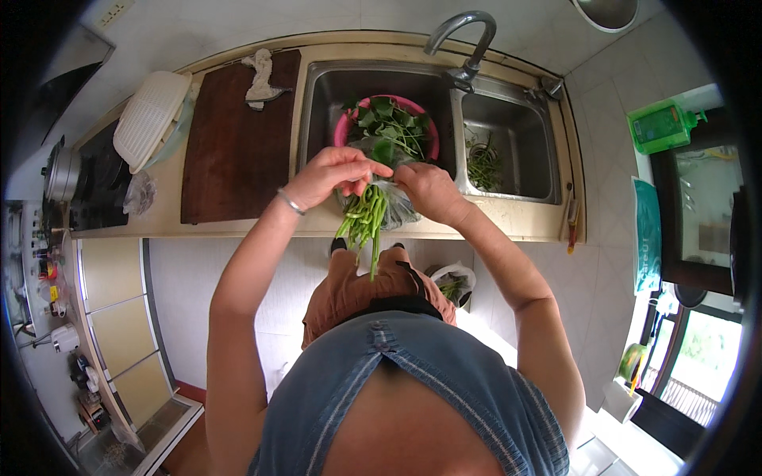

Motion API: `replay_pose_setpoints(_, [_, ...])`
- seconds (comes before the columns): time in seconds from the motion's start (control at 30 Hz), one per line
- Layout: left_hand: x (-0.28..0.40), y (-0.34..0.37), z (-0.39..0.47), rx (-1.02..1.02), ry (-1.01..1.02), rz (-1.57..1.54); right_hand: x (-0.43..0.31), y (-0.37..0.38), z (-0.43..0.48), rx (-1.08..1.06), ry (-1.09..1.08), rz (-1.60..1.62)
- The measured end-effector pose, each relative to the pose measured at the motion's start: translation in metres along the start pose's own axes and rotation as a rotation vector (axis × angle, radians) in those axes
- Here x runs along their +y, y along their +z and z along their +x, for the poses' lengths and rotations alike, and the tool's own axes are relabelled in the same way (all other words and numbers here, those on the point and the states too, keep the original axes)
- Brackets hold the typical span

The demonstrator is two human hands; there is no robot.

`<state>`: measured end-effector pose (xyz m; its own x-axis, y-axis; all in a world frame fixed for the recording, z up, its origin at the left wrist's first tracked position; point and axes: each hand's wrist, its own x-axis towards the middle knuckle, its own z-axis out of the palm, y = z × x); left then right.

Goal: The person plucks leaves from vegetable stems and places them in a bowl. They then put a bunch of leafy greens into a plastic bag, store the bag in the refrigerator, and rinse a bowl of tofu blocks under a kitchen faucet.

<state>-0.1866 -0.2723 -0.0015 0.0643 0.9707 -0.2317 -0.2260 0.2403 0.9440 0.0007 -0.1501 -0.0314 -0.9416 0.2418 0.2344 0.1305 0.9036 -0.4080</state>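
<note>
A clear plastic bag (400, 209) sits at the sink's front edge, between my hands. Long green stems (364, 215) hang out of it over the counter edge. My right hand (433, 191) has its fingers closed on the bag's rim. My left hand (338, 174), with a bracelet at the wrist, is bent over the stems, its fingertips nearly meeting the right hand's. Whether it pinches a stem or the plastic is hidden. Just beyond, a pink basin (340, 128) in the left sink bowl holds leafy greens (396, 122); one leaf (386, 152) lies close above my left fingertips.
A chrome faucet (470, 65) rises behind the sinks. Cut stems (483, 163) lie in the right sink bowl (530, 160). To the left are a brown board (235, 166) with a cloth (260, 77) and a white basket (152, 113). A lined bin (467, 273) stands below.
</note>
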Motion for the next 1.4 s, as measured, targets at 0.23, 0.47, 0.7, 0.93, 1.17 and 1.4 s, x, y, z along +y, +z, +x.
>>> replay_pose_setpoints(0.23, [-0.018, 0.014, 0.014, 0.086, 0.025, -0.066, -0.01, -0.029, 0.004, 0.155, 0.034, 0.252])
replay_pose_setpoints(0.47, [-0.015, 0.025, 0.016, 0.149, -0.021, 0.294, -0.018, -0.038, 0.026, 0.106, -0.031, 0.387])
replay_pose_setpoints(0.7, [-0.027, 0.02, 0.014, 0.176, 0.114, 0.262, -0.004, -0.021, 0.017, 0.081, 0.027, 0.282])
replay_pose_setpoints(0.93, [-0.02, 0.011, 0.011, 0.237, -0.056, 0.007, -0.028, -0.022, 0.0, 0.195, 0.057, 0.311])
replay_pose_setpoints(1.17, [-0.023, 0.012, 0.014, 0.215, -0.025, 0.059, -0.014, -0.018, 0.001, 0.151, 0.263, 0.715])
replay_pose_setpoints(1.4, [-0.022, 0.01, 0.016, 0.152, 0.081, 0.251, -0.011, 0.001, 0.016, -0.058, 0.365, 1.01])
